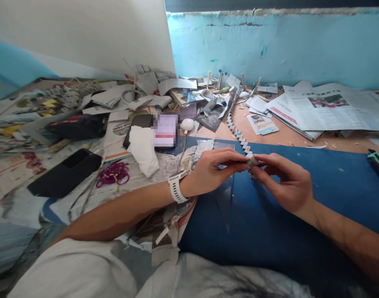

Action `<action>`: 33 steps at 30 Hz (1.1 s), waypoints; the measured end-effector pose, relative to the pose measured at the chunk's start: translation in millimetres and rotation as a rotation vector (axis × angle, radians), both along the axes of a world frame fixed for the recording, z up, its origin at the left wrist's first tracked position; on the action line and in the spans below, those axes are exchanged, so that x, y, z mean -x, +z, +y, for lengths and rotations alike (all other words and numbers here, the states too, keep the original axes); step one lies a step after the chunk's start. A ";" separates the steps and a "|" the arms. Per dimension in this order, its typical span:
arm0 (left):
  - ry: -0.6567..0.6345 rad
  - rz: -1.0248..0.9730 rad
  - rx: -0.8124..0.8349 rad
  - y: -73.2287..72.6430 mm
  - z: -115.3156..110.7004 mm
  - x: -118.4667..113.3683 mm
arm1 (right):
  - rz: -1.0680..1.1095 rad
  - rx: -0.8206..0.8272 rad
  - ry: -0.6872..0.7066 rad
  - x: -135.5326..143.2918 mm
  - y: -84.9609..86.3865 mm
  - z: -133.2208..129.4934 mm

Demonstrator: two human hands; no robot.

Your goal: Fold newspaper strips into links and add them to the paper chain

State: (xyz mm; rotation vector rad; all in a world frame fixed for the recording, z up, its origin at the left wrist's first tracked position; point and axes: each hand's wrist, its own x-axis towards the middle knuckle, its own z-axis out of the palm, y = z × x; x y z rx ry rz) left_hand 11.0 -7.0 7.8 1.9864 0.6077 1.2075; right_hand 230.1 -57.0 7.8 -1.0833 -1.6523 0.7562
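Note:
A zigzag chain of folded paper [238, 135] runs from the clutter at the back down to my two hands. My left hand [214, 169], with a white watch [177, 186] at its wrist, pinches the near end of the chain between thumb and fingers. From the other side my right hand [287, 178] grips the same end, its thumb below and index finger above. The fingertips of both hands almost meet there. A short bit of the chain shows beneath them, above the blue mat [288, 236].
Newspapers [332, 103] lie at the back right, with a green-and-black tool [378, 163] on the mat's right edge. Paper scraps, a phone [165, 130], a white tissue [143, 150], purple string [113, 174] and a black case [65, 173] cover the left side. Behind stands a blue wall [279, 45].

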 end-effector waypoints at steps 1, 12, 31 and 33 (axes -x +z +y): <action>0.000 0.000 0.034 -0.4 0.3 0.8 | -0.003 0.001 0.014 -0.7 0.4 0.7; -0.170 0.114 -0.328 -1.5 13.3 14.7 | -0.054 0.017 0.052 -8.0 2.4 3.1; -0.129 0.178 -0.450 -1.6 4.5 18.5 | -0.128 -0.060 0.087 -9.5 1.6 5.7; -0.131 0.168 -0.430 -1.1 2.0 18.1 | -0.117 -0.055 0.081 -9.0 0.8 6.0</action>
